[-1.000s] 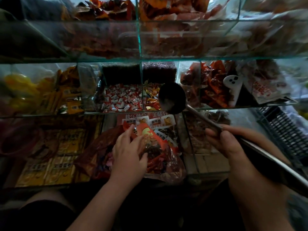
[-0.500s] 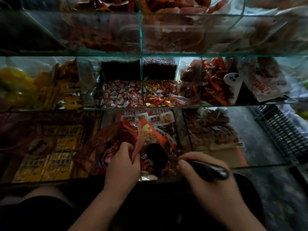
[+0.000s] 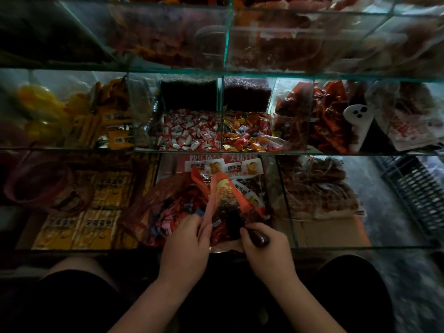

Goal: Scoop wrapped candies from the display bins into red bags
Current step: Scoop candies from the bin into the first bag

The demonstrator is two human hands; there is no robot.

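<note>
Right grip (image 3: 260,239) closed on dark scoop (image 3: 234,223), bowl pointing up-left into red bag (image 3: 217,200) mouth; left grip (image 3: 189,239) just beside, pinching bag edge open.

The scoop (image 3: 234,223) bowl is too dark to show any load, and its handle is buried in the right hand (image 3: 266,251). The top bins (image 3: 288,32) run off the upper edge, contents blurred.

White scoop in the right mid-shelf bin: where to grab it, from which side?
Grip the white scoop by its rounded upper end with three dark holes, reaching over the bin's front glass from above. That end sticks up clear; the lower end is buried among the red packets.
</note>
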